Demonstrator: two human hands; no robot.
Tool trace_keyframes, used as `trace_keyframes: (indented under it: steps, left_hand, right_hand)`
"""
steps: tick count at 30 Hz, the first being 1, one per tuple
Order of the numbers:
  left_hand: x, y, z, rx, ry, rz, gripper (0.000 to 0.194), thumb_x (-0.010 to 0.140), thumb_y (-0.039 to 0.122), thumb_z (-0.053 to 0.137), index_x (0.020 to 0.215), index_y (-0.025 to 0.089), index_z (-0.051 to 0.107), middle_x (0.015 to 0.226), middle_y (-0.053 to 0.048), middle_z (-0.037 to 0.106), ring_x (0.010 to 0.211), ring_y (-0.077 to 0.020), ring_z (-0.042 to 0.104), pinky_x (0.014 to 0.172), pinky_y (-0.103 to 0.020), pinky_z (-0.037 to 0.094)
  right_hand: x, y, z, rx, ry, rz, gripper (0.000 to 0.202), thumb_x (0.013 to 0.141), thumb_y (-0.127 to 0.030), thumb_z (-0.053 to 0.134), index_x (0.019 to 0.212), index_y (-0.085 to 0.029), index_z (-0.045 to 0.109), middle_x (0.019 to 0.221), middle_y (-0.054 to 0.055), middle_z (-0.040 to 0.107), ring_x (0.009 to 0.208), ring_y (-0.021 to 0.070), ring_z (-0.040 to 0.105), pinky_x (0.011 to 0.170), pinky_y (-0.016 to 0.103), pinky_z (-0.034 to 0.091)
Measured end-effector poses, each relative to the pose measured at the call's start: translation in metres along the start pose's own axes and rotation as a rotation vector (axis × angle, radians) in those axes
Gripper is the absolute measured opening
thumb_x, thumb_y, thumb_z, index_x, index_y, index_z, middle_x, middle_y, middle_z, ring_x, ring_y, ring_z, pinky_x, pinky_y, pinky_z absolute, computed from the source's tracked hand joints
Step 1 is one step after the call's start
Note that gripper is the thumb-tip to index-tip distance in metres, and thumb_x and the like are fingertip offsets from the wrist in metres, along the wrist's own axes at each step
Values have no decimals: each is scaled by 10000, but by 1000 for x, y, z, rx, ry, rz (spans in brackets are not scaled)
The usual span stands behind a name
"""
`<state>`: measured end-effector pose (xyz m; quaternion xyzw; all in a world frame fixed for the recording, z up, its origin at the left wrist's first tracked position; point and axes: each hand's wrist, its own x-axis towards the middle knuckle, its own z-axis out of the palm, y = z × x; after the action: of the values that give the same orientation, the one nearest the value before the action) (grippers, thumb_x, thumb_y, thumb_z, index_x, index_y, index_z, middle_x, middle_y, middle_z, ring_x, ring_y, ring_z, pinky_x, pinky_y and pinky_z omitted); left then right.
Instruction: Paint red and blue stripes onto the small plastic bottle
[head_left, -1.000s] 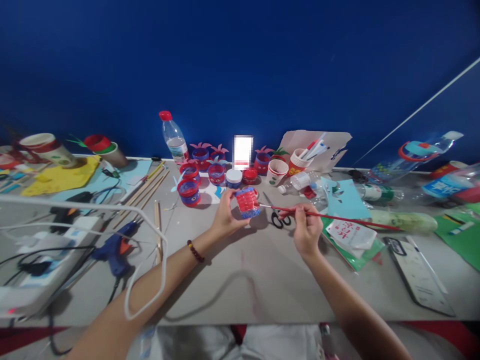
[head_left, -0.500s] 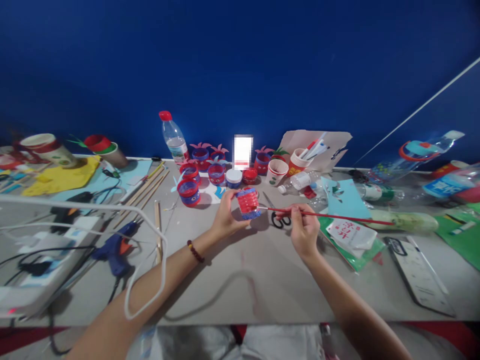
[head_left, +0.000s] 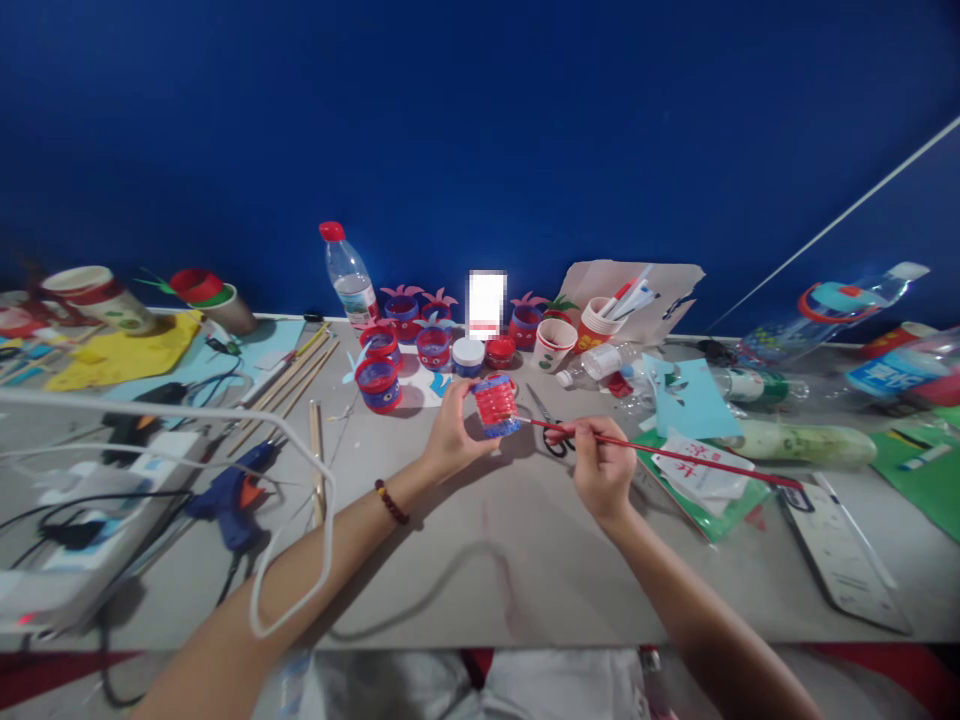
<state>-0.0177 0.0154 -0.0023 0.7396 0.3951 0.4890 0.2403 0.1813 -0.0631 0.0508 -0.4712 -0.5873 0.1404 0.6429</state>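
Cup (head_left: 496,398), red-and-blue, ridged, likely plastic, is pinched in left hand (head_left: 452,437); thin red-handled brush (head_left: 697,458) is pinched in right hand (head_left: 606,468), tip at cup. Red paint (head_left: 493,408), if wet, could be smudged by left-hand grip.

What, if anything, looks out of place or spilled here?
A faint reddish streak marks the bare middle of the tabletop, possibly paint. A small clear bottle lies on its side beside the white paper cup, whereas the red-capped bottle stands upright.
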Motion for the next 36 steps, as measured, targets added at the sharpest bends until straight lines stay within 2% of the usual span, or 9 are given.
trace_keyframes:
  steps: [12,17,24,29,36]
  left_hand:
    - [2,3,-2,5,-2,19,831,585,243,865,1290,221,425,1253,-100,568,1178,-293,590,1025,-445,495]
    - [2,4,-1,-15,-5,-5,835,580,218,859,1285,221,413,1250,-101,556,1180,-293,584,1035,-460,487]
    - [2,4,-1,-11,-16,23,821,595,236,863,1288,223,424,1243,-100,569,1173,-302,591,1021,-466,492]
    - [1,0,0,-36,7,15,844,578,259,878,1292,221,429,1254,-105,558,1182,-306,586,1030,-477,488]
    - [2,-3,-2,-131,-9,-21,869,573,336,897,1296,231,427,1265,-103,545,1207,-316,574,1051,-513,482]
  right_hand:
    - [3,-2,-1,-20,16,-26,249,983,-368,538,808,-229,648,625,12,719,519,177,693,534,286,565]
    - [1,5,-4,-2,66,21,263,991,-388,521,827,-230,653,637,17,723,542,186,703,544,299,573]
    - [-1,5,-2,54,-83,51,233,978,-382,546,852,-225,664,671,28,736,567,192,717,571,311,594]
    - [2,2,-2,-17,-24,36,278,974,-426,537,816,-232,658,641,23,719,546,188,699,557,307,581]
    - [5,13,-8,-31,20,102,277,996,-418,513,835,-232,641,651,11,723,588,189,706,580,308,554]
